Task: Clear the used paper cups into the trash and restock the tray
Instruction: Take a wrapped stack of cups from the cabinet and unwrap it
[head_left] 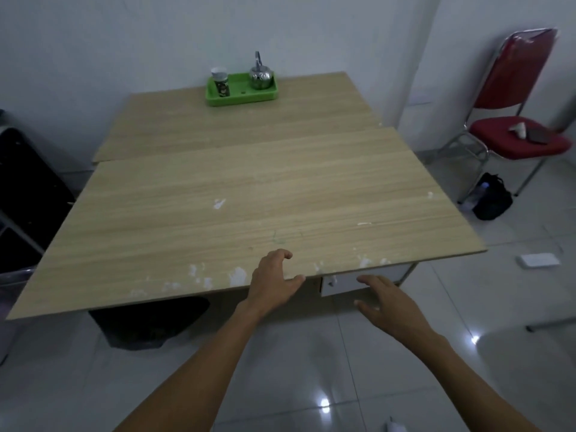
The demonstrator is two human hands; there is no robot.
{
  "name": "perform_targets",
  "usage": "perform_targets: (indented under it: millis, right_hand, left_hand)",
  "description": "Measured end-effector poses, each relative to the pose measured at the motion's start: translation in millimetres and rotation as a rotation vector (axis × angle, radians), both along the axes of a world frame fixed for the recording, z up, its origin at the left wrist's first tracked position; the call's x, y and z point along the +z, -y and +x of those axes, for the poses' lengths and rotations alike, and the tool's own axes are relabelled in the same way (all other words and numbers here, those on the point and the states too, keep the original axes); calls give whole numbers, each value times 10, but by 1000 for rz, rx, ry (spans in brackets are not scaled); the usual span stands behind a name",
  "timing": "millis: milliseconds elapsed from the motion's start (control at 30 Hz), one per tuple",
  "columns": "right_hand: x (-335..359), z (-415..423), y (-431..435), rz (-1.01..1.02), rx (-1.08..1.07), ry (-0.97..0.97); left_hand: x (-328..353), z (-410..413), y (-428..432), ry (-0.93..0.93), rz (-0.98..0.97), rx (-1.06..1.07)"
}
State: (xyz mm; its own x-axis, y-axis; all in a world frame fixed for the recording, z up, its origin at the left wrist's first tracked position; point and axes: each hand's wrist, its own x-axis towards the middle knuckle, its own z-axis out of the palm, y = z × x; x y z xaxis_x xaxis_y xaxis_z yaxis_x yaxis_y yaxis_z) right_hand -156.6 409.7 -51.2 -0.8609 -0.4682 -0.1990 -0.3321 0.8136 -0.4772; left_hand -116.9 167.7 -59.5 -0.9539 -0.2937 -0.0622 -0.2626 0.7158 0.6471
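Observation:
A green tray (240,96) sits at the far edge of the wooden table (249,188), against the wall. On it stand a stack of paper cups (221,84) at the left and a small steel kettle (261,74) at the right. My left hand (274,282) hovers over the table's near edge, fingers loosely spread, holding nothing. My right hand (386,300) is open just below and in front of the edge, near a white drawer (352,283). A dark trash bag (149,322) lies under the table at the left.
A red chair (517,132) stands at the right with small items on its seat, and a black bag (492,201) lies on the floor beneath it. A dark object (28,188) stands left of the table. The floor is white tile.

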Motion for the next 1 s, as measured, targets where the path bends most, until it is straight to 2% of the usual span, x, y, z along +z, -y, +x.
perform_targets:
  millis: [267,467,533,700,1000]
  right_hand:
    - [-326,-154,-257,-65,-26,27]
    - [-820,-464,-308,-106,-16,-17]
    - [-1014,-516,-301,-130,-22,-45]
    - [-1494,-624,-246,-160,-37,-67]
    - [-2509,-888,20,-233,-29,-193]
  left_hand:
    - [-358,-298,-212,115,-59,-30]
    - [-979,-747,-228,98,-167,15]
    - [-1215,-781,-232,45,-207,8]
    - [-1522,-767,-217,-137,-478,5]
    - [-1897,-892,-146,-618,-777,10]
